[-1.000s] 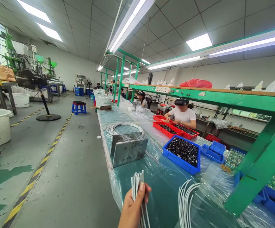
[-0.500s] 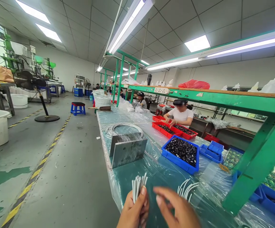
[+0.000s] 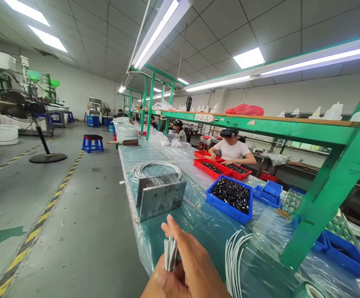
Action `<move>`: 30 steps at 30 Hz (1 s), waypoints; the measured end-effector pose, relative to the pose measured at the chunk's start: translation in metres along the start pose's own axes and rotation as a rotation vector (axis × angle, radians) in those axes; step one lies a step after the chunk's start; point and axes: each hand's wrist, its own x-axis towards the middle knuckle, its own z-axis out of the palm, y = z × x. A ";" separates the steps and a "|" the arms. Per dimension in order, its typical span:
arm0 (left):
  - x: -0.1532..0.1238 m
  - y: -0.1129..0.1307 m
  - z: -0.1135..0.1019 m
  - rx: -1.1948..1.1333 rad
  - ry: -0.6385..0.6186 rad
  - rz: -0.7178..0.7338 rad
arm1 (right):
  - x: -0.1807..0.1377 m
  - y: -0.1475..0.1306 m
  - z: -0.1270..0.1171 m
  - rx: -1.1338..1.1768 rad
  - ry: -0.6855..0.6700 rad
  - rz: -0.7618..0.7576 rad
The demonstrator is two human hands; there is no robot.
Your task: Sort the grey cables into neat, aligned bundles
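- Factory floor on the left, grey concrete with a yellow-black stripe, then a long bench under clear plastic running off into the distance.
- Left hand sits low at the bench's near edge, closed around a bundle of short white wires, tips poking up.
- Right hand lies over it, fingers together, thumb out, touching the bundle. Looks like squaring up the ends.
- Next move probably needs the tips level before letting go.
- More loose white wires lie just right of the hands.
- Further right: blue bin of black parts, and a co-worker at red trays.
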 end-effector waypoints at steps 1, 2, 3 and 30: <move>-0.001 0.002 0.000 0.012 -0.005 -0.029 | -0.003 0.005 -0.002 0.064 0.002 0.060; -0.003 0.004 0.000 0.029 -0.008 -0.062 | -0.008 0.012 -0.005 0.106 0.016 0.174; -0.005 0.007 -0.001 0.048 -0.012 -0.098 | -0.015 0.021 -0.008 0.096 0.031 0.332; 0.001 0.004 -0.009 0.055 -0.010 -0.186 | -0.096 0.098 0.024 -0.669 -0.323 1.003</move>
